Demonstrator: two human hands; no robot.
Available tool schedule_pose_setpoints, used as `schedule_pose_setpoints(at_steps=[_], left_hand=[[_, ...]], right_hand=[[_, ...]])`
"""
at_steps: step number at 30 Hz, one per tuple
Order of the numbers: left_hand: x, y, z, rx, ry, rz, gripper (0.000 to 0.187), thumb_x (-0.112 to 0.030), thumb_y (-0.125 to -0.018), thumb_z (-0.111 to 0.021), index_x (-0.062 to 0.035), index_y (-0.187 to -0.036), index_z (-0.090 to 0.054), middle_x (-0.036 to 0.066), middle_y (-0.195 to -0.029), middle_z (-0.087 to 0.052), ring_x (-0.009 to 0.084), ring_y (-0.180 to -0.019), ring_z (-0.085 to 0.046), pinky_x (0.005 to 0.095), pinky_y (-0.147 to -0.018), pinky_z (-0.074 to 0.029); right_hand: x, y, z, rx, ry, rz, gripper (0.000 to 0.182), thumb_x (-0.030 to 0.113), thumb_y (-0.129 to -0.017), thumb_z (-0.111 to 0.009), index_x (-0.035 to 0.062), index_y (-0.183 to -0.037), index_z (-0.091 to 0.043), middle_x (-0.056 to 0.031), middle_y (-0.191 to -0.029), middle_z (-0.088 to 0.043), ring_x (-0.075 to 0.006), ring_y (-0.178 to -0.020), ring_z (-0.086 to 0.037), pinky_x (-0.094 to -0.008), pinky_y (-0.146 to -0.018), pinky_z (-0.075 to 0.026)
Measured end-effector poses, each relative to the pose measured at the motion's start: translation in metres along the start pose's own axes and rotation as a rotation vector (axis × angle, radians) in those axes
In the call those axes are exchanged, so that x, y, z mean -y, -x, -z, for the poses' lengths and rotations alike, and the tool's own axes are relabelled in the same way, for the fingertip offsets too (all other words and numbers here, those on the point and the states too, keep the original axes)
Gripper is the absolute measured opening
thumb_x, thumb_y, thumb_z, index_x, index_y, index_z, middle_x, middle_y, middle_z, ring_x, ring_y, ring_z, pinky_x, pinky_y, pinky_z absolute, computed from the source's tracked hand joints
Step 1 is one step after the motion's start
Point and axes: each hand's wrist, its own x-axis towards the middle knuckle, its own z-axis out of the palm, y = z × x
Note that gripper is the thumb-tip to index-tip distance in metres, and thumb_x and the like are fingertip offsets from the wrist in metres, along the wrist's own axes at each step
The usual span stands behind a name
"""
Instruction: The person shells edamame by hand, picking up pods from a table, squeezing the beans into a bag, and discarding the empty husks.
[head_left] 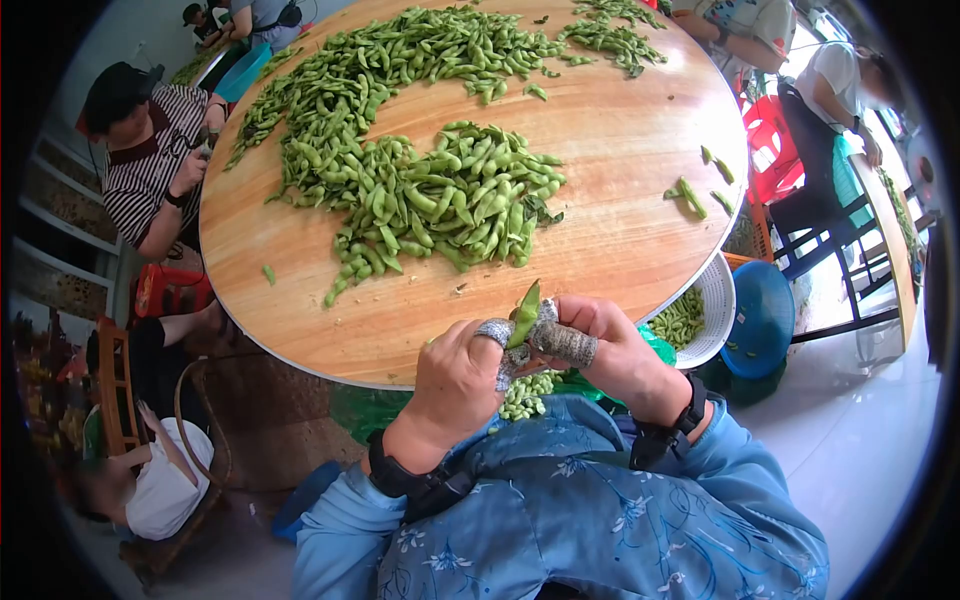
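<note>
A green soybean pod (pixel 526 312) stands pointing upward between my two hands, above the near edge of the table. My left hand (pixel 452 378) pinches it from the left, with a grey wrap around the thumb. My right hand (pixel 622 358) closes on the pod's lower end from the right; grey knitted wraps cover some of its fingers. The fingertips beneath the pod are partly hidden. Shelled soybeans (pixel 525 397) lie just below my hands, by green plastic (pixel 368 408) at my lap. Beyond my hands, a large heap of soybean pods (pixel 440 195) spreads over the table.
The round wooden table (pixel 620 230) carries a few stray pods (pixel 690 197) on its right. At its right edge are a white basket (pixel 722 300) of pods and a blue basin (pixel 762 318). A person in stripes (pixel 165 150) works at the left; other people sit around.
</note>
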Motion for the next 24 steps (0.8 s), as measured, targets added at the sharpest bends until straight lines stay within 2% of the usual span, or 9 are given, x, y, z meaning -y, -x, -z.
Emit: schedule_pose_setpoints(at_steps=[2, 8, 10, 14, 17, 19, 20, 22, 24], left_hand=[[-0.001, -0.002, 0.000, -0.016, -0.020, -0.027, 0.030, 0.001, -0.057, -0.056, -0.0013, -0.087, -0.050, 0.011, -0.073, -0.051, 0.0312, -0.067, -0.053, 0.0398, -0.053, -0.042], [-0.002, 0.000, 0.000, 0.003, -0.058, -0.037, 0.028, 0.001, -0.058, -0.055, -0.0014, -0.085, -0.049, 0.011, -0.073, -0.051, 0.0301, -0.067, -0.053, 0.0393, -0.054, -0.043], [0.001, 0.003, -0.001, 0.040, -0.054, -0.042, 0.027, 0.001, -0.058, -0.057, 0.0017, -0.084, -0.050, 0.016, -0.077, -0.054, 0.0351, -0.067, -0.054, 0.0416, -0.056, -0.044], [0.002, 0.006, -0.004, 0.041, -0.028, -0.048, 0.027, 0.001, -0.059, -0.057, 0.0015, -0.085, -0.050, 0.017, -0.079, -0.055, 0.0365, -0.068, -0.054, 0.0417, -0.055, -0.044], [0.000, 0.008, -0.007, -0.024, 0.089, 0.008, 0.020, 0.001, -0.067, -0.055, -0.0001, -0.086, -0.051, 0.015, -0.076, -0.055, 0.0329, -0.069, -0.054, 0.0352, -0.057, -0.045], [-0.003, 0.010, -0.008, -0.003, 0.509, 0.275, 0.007, -0.005, -0.080, -0.053, -0.0015, -0.086, -0.051, 0.010, -0.072, -0.056, 0.0264, -0.063, -0.055, 0.0307, -0.056, -0.044], [-0.004, 0.013, -0.012, -0.002, 0.509, 0.276, 0.007, -0.005, -0.080, -0.053, -0.0015, -0.086, -0.051, 0.010, -0.072, -0.056, 0.0264, -0.063, -0.055, 0.0307, -0.056, -0.044], [-0.004, 0.016, -0.022, -0.143, 1.054, 0.628, 0.012, -0.013, -0.088, -0.048, -0.0022, -0.084, -0.051, 0.001, -0.067, -0.054, 0.0151, -0.057, -0.052, 0.0273, -0.054, -0.043], [0.002, 0.015, -0.012, -0.048, 1.236, 0.732, 0.012, -0.011, -0.089, -0.047, -0.0009, -0.085, -0.052, -0.001, -0.069, -0.054, 0.0113, -0.059, -0.051, 0.0257, -0.054, -0.043]], right_hand=[[0.000, -0.001, 0.001, 0.037, 0.013, 0.000, 0.028, 0.018, -0.090, -0.049, -0.0055, -0.105, -0.051, -0.0098, -0.097, -0.059, -0.0168, -0.091, -0.058, -0.0331, -0.084, -0.047], [-0.003, -0.002, 0.002, 0.045, 0.029, 0.011, 0.025, 0.016, -0.089, -0.051, -0.0050, -0.102, -0.052, -0.0094, -0.096, -0.059, -0.0162, -0.089, -0.058, -0.0322, -0.083, -0.047], [-0.003, -0.003, 0.002, 0.031, 0.023, -0.028, 0.024, 0.015, -0.088, -0.051, -0.0047, -0.102, -0.052, -0.0092, -0.096, -0.060, -0.0159, -0.088, -0.058, -0.0318, -0.083, -0.047], [-0.013, -0.007, 0.006, -0.001, 0.070, -0.075, 0.023, 0.015, -0.087, -0.053, -0.0033, -0.101, -0.053, -0.0080, -0.093, -0.061, -0.0145, -0.087, -0.058, -0.0307, -0.082, -0.047], [-0.020, -0.009, 0.006, 0.065, -0.068, 0.005, 0.021, 0.013, -0.086, -0.054, -0.0025, -0.100, -0.054, -0.0076, -0.093, -0.061, -0.0139, -0.087, -0.058, -0.0295, -0.080, -0.047], [-0.027, -0.011, 0.007, 0.070, -0.058, 0.044, 0.019, 0.012, -0.086, -0.055, -0.0026, -0.099, -0.054, -0.0074, -0.093, -0.061, -0.0134, -0.086, -0.058, -0.0288, -0.079, -0.047], [-0.029, -0.011, 0.007, 0.072, -0.047, 0.083, 0.018, 0.010, -0.085, -0.056, -0.0026, -0.098, -0.054, -0.0072, -0.092, -0.061, -0.0130, -0.086, -0.058, -0.0282, -0.079, -0.047], [-0.029, -0.011, 0.007, 0.082, -0.015, 0.114, 0.017, 0.009, -0.085, -0.056, -0.0030, -0.097, -0.054, -0.0072, -0.091, -0.061, -0.0129, -0.085, -0.058, -0.0277, -0.078, -0.047], [-0.024, -0.011, 0.006, 0.092, 0.019, 0.144, 0.016, 0.008, -0.084, -0.057, -0.0034, -0.096, -0.054, -0.0072, -0.090, -0.061, -0.0127, -0.084, -0.058, -0.0272, -0.077, -0.048]])
